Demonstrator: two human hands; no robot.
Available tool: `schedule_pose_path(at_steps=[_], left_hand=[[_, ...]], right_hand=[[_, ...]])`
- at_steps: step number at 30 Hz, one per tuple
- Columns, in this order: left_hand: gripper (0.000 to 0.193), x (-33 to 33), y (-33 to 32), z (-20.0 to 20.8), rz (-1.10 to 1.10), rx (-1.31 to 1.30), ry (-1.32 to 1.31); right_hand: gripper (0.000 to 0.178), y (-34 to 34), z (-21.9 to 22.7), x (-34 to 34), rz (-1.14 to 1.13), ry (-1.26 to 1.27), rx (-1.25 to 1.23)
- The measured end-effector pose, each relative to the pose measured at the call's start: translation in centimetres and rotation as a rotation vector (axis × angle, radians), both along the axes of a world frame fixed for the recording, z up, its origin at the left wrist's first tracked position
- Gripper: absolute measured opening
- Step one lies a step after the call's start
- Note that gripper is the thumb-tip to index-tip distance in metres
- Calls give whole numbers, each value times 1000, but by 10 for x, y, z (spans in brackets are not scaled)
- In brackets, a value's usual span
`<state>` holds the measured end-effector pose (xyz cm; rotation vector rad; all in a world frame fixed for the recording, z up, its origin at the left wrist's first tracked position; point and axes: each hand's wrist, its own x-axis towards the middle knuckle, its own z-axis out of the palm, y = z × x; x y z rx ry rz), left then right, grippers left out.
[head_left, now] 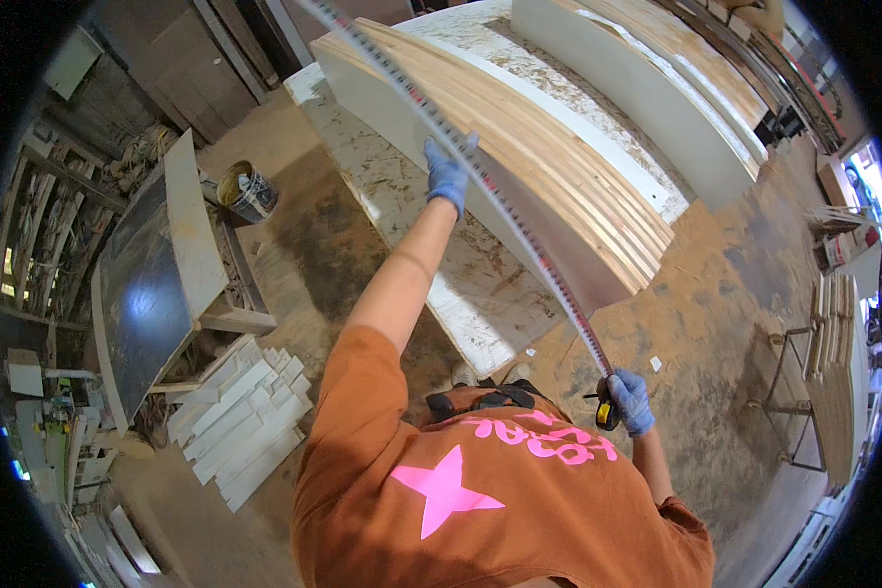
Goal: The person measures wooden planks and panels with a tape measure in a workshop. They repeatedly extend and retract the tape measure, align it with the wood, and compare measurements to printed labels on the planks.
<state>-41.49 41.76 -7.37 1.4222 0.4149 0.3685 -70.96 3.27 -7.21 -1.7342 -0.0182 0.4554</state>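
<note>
A long tape measure blade (519,223) runs pulled out across the view, from the far upper left down to its black and yellow case (608,416). My right hand (631,402), in a blue-grey glove, is closed around that case near my body. Farther out, my left hand (447,180), gloved alike, holds the blade partway along, with fingers on both sides of it. Beneath the blade lies a stack of long wooden boards (549,157) with pale front faces, resting on a worn white worktable (475,318).
Behind the stack stands another board stack (647,108). At left are a metal bucket (248,191), a dark-topped panel (142,294) and a pile of white strips (250,416) on the floor. A rack of leaning panels (833,377) stands at right.
</note>
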Motion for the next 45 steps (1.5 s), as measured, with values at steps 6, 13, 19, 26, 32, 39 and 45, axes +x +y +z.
schedule_pose_path(at_steps=[6,13,19,26,32,39,45], left_hand=[[101,13,-15,3,122,16,49],[86,-16,-9,21,37,-182,28],[80,-35,25,-2,22,-472,-88],[94,-115,56,-20,179,-267,249],[88,-153,109,-131,225,-282,336],[57,-184,167,-262,288,-241,294],[82,-164,119,-215,73,-131,467]], right_hand=[[36,-10,-1,-11,-206,19,6],[33,-12,-3,-5,-213,32,-42],[30,-2,7,10,-34,-35,-146],[33,20,13,6,389,149,-66],[35,46,15,19,453,278,40],[37,58,-14,37,416,401,46],[38,71,-41,41,50,518,63]])
